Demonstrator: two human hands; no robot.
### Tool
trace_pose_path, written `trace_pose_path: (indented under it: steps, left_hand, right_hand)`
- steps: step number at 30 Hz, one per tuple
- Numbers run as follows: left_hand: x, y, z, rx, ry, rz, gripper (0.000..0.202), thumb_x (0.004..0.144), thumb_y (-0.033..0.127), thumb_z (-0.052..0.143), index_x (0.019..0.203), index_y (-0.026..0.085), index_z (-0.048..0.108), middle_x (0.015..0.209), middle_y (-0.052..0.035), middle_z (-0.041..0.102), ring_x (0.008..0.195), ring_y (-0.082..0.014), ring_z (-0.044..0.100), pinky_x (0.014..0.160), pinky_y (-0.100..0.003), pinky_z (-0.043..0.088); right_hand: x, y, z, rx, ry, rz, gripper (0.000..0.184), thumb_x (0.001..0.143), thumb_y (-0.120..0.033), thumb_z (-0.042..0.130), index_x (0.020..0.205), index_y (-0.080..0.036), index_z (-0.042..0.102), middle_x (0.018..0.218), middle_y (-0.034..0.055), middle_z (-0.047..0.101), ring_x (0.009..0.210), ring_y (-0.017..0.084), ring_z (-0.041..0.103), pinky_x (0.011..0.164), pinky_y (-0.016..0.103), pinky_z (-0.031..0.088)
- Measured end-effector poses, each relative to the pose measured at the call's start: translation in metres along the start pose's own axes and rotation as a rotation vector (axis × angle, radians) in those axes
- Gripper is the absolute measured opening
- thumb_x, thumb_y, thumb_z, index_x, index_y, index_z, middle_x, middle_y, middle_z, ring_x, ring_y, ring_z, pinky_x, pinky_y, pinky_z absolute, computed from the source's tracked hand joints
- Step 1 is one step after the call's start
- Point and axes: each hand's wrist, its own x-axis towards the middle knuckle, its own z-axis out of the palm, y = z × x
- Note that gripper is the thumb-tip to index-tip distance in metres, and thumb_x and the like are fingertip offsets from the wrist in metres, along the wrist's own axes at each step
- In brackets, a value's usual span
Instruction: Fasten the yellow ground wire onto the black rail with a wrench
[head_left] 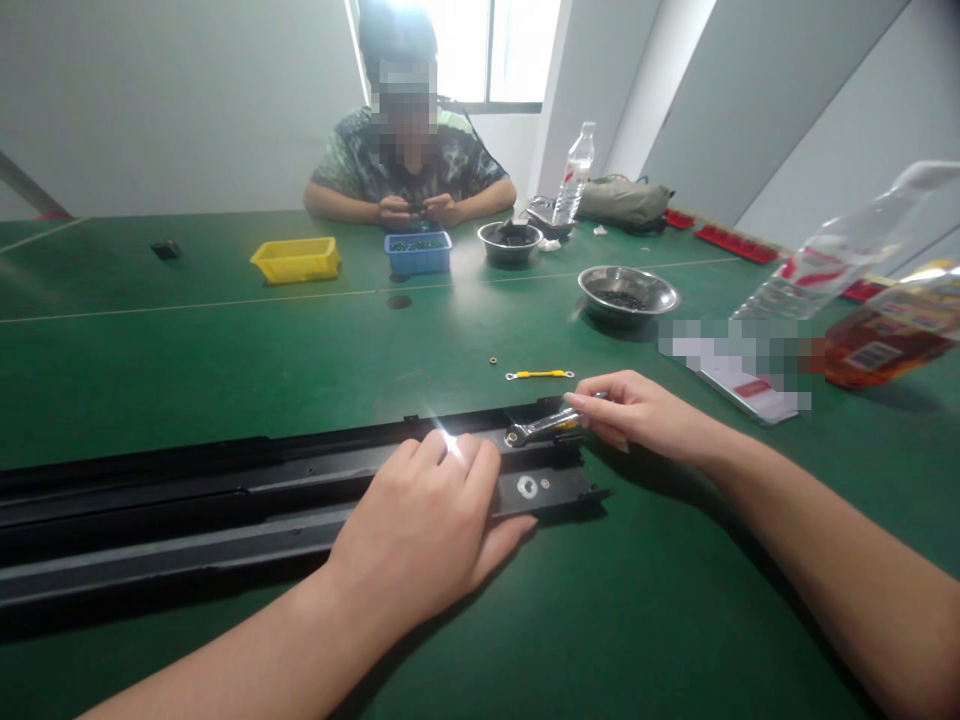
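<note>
Two long black metal channels (300,487) lie side by side on the green table, reaching in from the left edge. My left hand (427,500) is wrapped over them near their right end, thumb on the near side. In my right hand (637,415) is a wrench (551,425), pinched between thumb and fingers. The wrench's ring end sits on a nut on the far channel. A bit of yellow shows beneath its handle. On the near channel's end is a bare round spot (527,487). Beyond the channels lie a yellow wire with ring terminals (541,374) and a small nut (493,360).
Across the table (187,370) a person (409,160) sits holding a small dark thing. Between us stand a yellow bin (296,262), a blue bin (418,254) and two metal bowls (628,312). Bottles (832,245) and a white box (742,385) are at the right.
</note>
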Motion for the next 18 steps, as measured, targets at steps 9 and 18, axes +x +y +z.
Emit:
trace_pose_path:
  steps: [9,18]
  left_hand:
    - [0.001,0.0,-0.001,-0.007,-0.01,0.0,0.044,0.1,0.062,0.04,0.106,0.021,0.056,0.096,-0.0097,0.06,0.09,-0.0318,0.054,0.078,-0.048,0.046]
    - [0.0,0.0,0.0,-0.004,-0.011,0.001,0.045,0.1,0.062,0.039,0.107,0.021,0.056,0.095,-0.0106,0.061,0.09,-0.0318,0.054,0.077,-0.047,0.046]
  right_hand:
    - [-0.01,-0.004,-0.008,-0.072,-0.243,0.159,0.046,0.093,-0.059,0.063,0.07,-0.019,0.059,0.049,-0.0066,0.037,0.043,0.009,0.031,0.042,0.025,0.016]
    - [-0.013,-0.003,-0.013,-0.03,-0.273,0.198,0.047,0.09,-0.063,0.065,0.071,-0.019,0.06,0.045,-0.0069,0.038,0.039,0.009,0.033,0.038,0.023,0.016]
